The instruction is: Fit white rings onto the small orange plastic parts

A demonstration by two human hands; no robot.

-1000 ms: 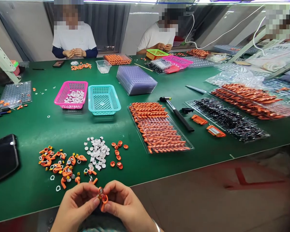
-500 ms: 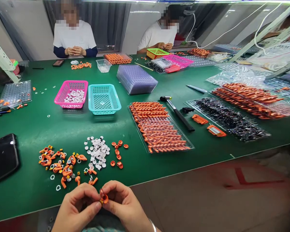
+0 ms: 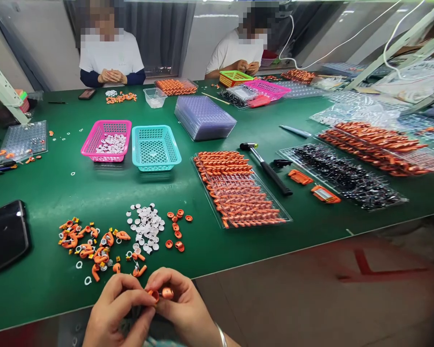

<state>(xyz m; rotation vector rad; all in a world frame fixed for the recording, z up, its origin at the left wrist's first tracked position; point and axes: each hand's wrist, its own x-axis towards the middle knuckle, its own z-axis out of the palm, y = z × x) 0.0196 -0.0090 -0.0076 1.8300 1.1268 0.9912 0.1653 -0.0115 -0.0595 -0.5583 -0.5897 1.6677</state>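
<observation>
Close to my body, in front of the table edge, my left hand (image 3: 119,308) pinches an open orange earbud shell (image 3: 154,295) between thumb and fingertips. My right hand (image 3: 183,301) is closed around a rounded orange earbud piece (image 3: 167,292), right beside that shell. The fingertips of both hands meet there, and the fingers partly cover the parts. Just beyond my hands lie a heap of orange earbud bodies (image 3: 101,254) with yellow tabs, a pile of white round discs (image 3: 150,229) and several loose orange cups (image 3: 175,227).
A pink basket (image 3: 88,149) with white pieces stands by a turquoise basket (image 3: 156,168). To the right are a tray of orange parts (image 3: 238,190), a hammer (image 3: 273,176) and a tray of black parts (image 3: 342,173). A phone (image 3: 7,236) lies left. Two people sit opposite.
My hands have turned the orange parts. A rounded orange piece now shows at my right fingers, and the open shell has shifted slightly left. My left hand has moved a little right.
</observation>
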